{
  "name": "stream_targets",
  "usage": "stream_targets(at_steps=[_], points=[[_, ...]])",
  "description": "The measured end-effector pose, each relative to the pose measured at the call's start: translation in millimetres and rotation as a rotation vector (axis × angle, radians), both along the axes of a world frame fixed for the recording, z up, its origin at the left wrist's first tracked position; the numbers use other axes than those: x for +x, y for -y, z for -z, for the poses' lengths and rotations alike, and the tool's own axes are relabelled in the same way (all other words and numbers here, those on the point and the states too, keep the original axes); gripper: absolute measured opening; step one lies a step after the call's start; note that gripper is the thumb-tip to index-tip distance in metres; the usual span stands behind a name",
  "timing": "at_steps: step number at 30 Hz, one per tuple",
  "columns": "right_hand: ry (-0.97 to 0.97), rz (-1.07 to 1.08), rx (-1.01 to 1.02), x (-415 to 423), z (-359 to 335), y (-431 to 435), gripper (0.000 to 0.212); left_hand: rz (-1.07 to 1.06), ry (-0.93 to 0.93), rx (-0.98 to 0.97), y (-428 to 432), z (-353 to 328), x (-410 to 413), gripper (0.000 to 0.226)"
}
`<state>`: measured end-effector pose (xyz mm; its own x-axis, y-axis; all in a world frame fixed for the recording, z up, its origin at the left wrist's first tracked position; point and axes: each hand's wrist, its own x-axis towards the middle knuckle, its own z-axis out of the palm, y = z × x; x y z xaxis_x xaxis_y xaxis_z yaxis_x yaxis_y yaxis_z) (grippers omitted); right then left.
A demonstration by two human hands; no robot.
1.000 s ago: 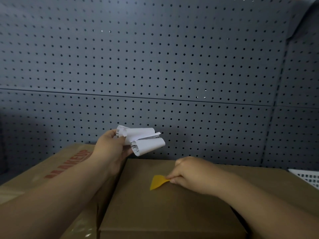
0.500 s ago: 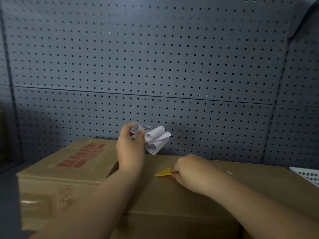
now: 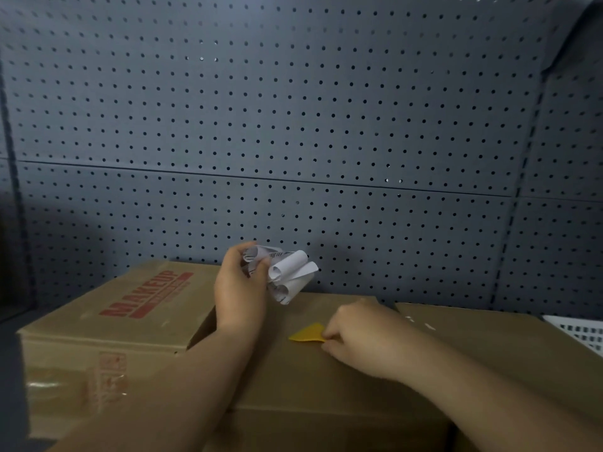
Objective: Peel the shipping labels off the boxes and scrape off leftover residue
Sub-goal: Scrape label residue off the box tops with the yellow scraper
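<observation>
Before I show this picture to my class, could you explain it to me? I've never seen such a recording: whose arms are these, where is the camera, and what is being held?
There is no machine here. These are one person's two bare arms, filmed by a wide-angle camera worn on the head, looking forward and down.

The left hand grips a bunch of curled white shipping labels, held up above the boxes. The right hand pinches a flat yellow scraper, which lies on top of the middle cardboard box.

To the left stands a box printed MAKEUP in red. Another cardboard box sits to the right. Behind them is a grey pegboard wall, and part of a white basket shows at the right edge.
</observation>
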<state>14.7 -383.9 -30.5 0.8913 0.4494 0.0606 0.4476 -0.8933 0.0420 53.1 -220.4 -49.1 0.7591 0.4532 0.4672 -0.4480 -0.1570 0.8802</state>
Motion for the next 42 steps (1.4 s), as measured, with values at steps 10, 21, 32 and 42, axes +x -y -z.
stream_targets(at_steps=[10,21,32,42], points=[[0.003,0.177,-0.095,50,2,-24,0.026,0.126,-0.023,-0.447,0,-4,2,0.020],[0.009,0.029,-0.110,57,-20,-8,0.026,0.087,-0.042,-0.392,-3,3,11,0.021],[-0.099,0.021,-0.151,48,-41,19,0.028,0.007,-0.053,-0.252,1,0,5,0.014],[-0.125,-0.035,-0.119,22,-36,38,0.029,0.002,-0.084,-0.186,2,2,6,0.012]])
